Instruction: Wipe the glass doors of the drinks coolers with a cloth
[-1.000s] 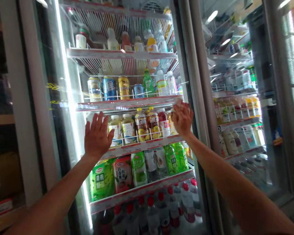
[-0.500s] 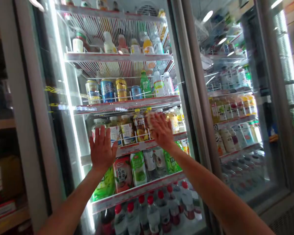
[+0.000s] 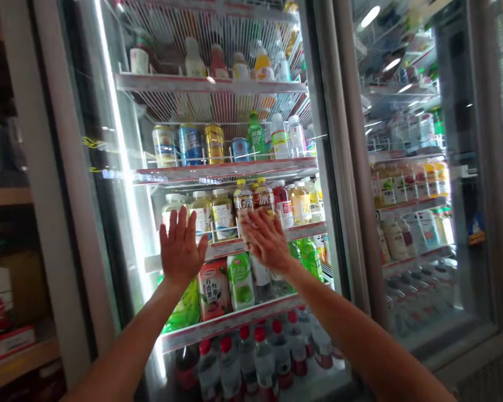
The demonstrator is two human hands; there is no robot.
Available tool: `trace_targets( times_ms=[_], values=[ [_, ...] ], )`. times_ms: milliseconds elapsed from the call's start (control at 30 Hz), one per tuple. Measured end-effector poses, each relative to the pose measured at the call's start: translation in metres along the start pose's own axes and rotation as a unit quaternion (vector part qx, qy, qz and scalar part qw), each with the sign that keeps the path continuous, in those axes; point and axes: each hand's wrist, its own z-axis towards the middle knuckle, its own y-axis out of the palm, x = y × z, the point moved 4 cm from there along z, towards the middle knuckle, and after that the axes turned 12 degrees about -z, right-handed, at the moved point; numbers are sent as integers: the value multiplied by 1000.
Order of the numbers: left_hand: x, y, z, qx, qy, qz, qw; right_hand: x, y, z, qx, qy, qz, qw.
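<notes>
My left hand lies flat against the glass door of a lit drinks fridge, fingers stretched upward and holding nothing. To its right, my right hand presses a pale cloth to the same glass; the cloth shows at the fingertips, and its edges are blurred. Behind the glass in front of my hands stand tea bottles with white labels and brown bottles with yellow caps. My right hand and forearm cover part of the row of large bottles below.
Cans and bottles fill the shelf above. Red-capped water bottles stand at the bottom. A thick grey door frame runs up the right side, with a second glass-fronted fridge beyond it. Dark shelving stands on the left.
My right hand has swept left and down across the glass with the cloth, nearing my left hand. The left hand has shifted slightly right and stays flat. The view has tilted a little.
</notes>
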Motion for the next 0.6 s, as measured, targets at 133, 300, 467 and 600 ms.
trace_targets(
  times_ms=[133, 300, 467, 600],
  values=[
    [0, 1, -1, 5, 1, -4, 1000, 99, -7, -47, 66, 234, -51, 969],
    [1, 1, -1, -4, -9, 8, 1000, 86, -6, -53, 98, 283, -53, 953],
    [0, 0, -1, -15, -10, 3, 1000, -3, -2, -37, 4, 43, 17, 999],
    [0, 0, -3, -10, -11, -4, 1000, 64, -5, -65, 51, 180, -23, 982]
  ],
)
